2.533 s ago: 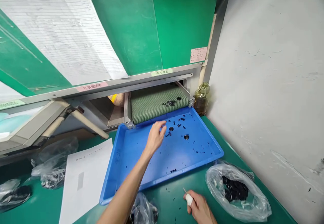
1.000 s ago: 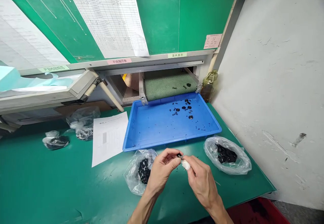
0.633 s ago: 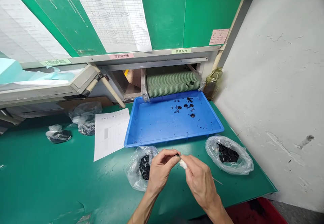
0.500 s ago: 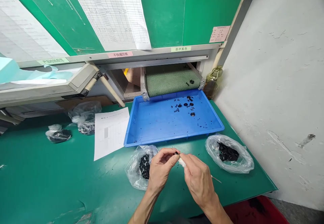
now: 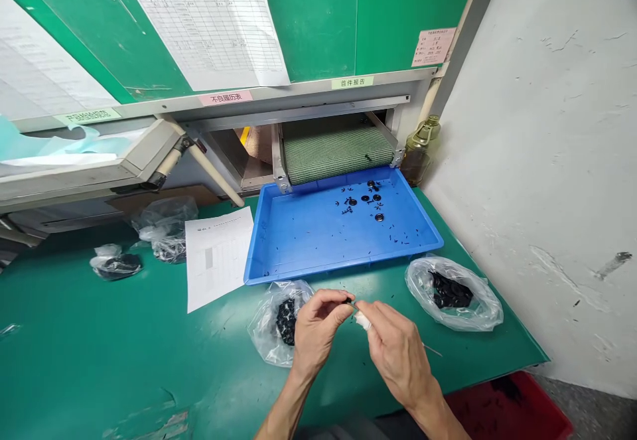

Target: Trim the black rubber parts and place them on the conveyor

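My left hand [image 5: 318,330] pinches a small black part [image 5: 349,300] between thumb and fingertips, most of it hidden by the fingers. My right hand [image 5: 398,354] is closed round a slim metal tool [image 5: 432,349]; its tail sticks out behind the hand and its tip meets the black part. Something white [image 5: 363,321] is wrapped about a digit of the right hand. Just left of my left hand lies an open plastic bag [image 5: 266,330] of small black pieces. To the right sits another open bag [image 5: 485,310] of black parts.
A blue tray [image 5: 298,267] with scattered black rings and scraps stands under the end of a green conveyor belt [image 5: 338,151]. A paper sheet [image 5: 219,261] and tied bags [image 5: 117,264] lie at left. A red bin [image 5: 537,400] is below the right table edge.
On the belt, the black ring near the front end is gone from sight. Both hands keep their hold, the right turned slightly; the view has shifted a little.
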`<state>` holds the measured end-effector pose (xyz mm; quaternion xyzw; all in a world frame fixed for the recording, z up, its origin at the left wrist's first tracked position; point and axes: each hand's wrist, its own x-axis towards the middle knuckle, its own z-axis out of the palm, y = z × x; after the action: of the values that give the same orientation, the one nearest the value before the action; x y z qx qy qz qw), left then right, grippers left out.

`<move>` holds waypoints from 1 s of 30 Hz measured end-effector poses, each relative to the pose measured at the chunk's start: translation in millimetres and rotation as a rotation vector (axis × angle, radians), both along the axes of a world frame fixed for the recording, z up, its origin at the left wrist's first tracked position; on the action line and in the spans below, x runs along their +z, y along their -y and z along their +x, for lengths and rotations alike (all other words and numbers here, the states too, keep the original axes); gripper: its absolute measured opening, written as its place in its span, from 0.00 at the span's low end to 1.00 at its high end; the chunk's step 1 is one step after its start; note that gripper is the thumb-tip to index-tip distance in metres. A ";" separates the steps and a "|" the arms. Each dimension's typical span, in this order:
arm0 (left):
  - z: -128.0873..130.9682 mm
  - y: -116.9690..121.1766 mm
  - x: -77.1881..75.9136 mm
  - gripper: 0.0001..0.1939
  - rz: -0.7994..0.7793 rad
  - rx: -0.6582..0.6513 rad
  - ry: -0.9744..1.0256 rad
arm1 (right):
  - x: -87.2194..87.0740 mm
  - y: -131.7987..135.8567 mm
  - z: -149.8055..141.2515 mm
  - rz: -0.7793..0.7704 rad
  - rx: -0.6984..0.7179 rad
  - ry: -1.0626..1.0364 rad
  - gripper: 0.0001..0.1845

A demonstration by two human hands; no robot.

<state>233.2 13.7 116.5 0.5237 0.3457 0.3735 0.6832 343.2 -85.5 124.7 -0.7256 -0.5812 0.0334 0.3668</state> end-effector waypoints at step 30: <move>1.7 -13.9 -15.8 0.03 0.039 -0.133 0.017 | -23.8 -22.9 1.4 -0.194 0.185 -1.505 0.16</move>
<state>234.9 27.6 100.6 0.5557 0.2970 0.3384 0.6990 344.7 -62.6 100.8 -0.4847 -0.2275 0.6003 0.5941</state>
